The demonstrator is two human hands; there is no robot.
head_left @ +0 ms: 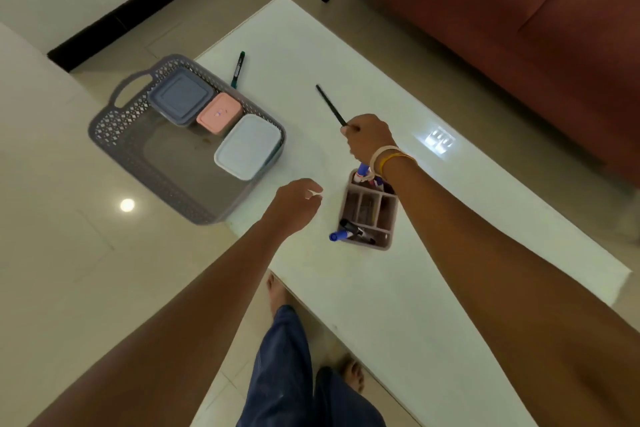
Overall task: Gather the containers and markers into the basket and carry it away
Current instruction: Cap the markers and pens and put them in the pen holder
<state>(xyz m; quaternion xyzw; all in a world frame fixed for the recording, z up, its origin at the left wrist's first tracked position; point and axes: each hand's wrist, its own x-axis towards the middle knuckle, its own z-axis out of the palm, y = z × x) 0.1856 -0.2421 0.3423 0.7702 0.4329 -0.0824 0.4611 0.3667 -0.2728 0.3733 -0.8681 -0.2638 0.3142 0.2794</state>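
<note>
A grey lattice basket hangs over the left edge of the white table. Inside it lie three lidded containers: a blue-grey one, a small pink one and a white one. My right hand is shut on the near end of a thin black pen, just above the table. A green-capped marker lies on the table behind the basket. My left hand hovers empty, fingers loosely curled, between the basket and a beige compartment holder with blue and black markers in it.
A dark red sofa stands beyond the table's far side. The tiled floor spreads left of the table. My feet and blue trousers are at the table's near edge. A wall with black skirting runs at the top left.
</note>
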